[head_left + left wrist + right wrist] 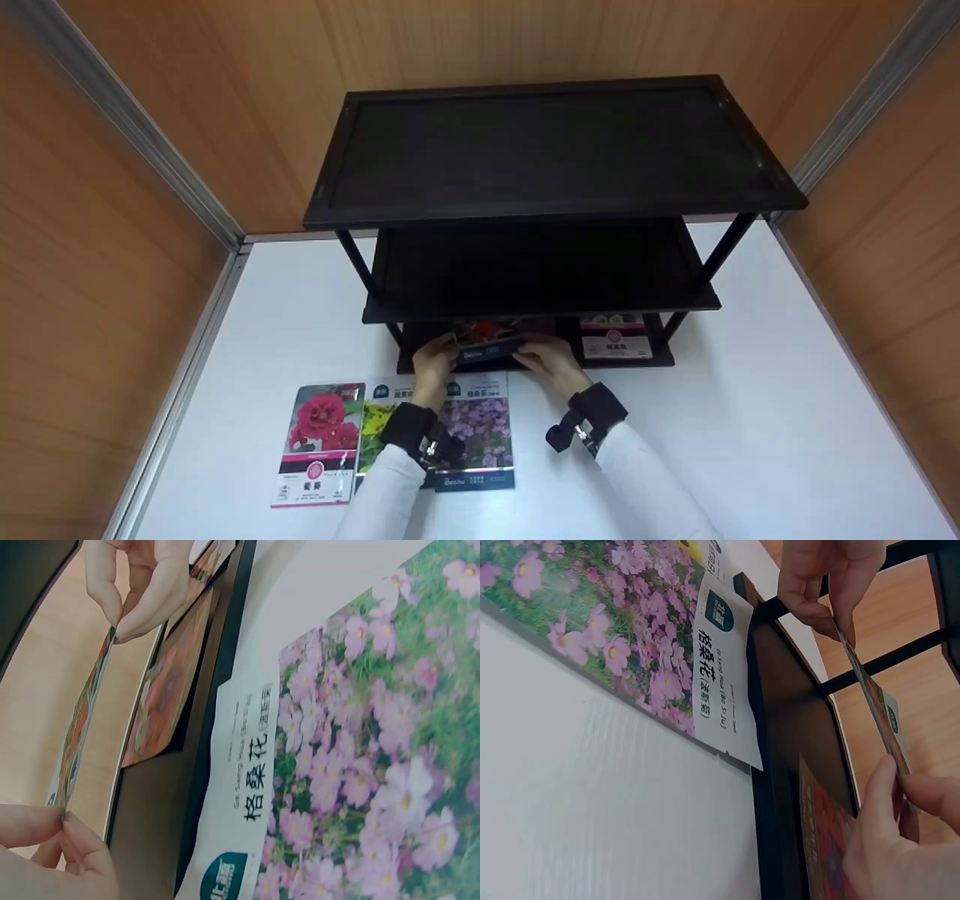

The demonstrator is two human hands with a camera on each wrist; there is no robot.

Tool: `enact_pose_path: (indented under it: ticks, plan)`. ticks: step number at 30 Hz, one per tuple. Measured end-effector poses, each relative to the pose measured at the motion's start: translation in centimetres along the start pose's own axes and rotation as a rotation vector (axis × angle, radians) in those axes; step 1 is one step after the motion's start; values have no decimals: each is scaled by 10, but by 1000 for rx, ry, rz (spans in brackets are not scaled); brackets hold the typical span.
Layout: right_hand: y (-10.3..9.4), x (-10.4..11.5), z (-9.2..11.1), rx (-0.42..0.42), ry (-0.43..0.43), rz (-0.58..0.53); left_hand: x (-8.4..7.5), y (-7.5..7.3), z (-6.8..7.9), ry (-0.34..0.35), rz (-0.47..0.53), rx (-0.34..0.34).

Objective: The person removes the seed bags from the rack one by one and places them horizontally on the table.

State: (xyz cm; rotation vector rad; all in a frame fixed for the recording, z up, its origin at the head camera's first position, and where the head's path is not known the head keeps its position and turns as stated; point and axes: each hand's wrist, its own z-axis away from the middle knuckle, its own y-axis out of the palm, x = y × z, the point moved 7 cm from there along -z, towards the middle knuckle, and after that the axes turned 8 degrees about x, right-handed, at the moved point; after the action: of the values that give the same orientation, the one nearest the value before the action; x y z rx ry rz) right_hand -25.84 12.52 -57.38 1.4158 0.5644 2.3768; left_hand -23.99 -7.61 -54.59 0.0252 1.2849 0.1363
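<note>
While packet point(487, 349) faces head view, wrist views show edge; left hand point(433, 366), right hand point(553, 363) pinching ends.

Both arms reach forward, the forearms converging on the fingers. The left hand point(433, 364) and right hand point(553, 361) stand nearly level, fingertips facing each other across a gap. Each one pinches, thumb tip against finger, with other fingers bent in close beside the pinch. Just behind the left fingers, a black band point(409, 429) circles the left wrist point(427, 397); the white left sleeve point(390, 480) runs back from there. Behind the right fingers, the right wrist point(574, 380) wears a matching band point(600, 407), and the white right sleeve point(641, 472) slants back and farther outward.
</note>
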Motion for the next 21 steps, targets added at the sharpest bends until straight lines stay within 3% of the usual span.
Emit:
enact_pose_path:
  ticks: [3, 14, 21]
  plan:
    - [-5, 0, 2, -11, 3, -3, -2, 5, 5, -39, 4, 29]
    - [-15, 5, 15, 5, -29, 12, 9, 15, 3, 14, 21, 52]
    - [-20, 6, 23, 76, -39, 27, 9, 23, 7, -3, 83, 80]
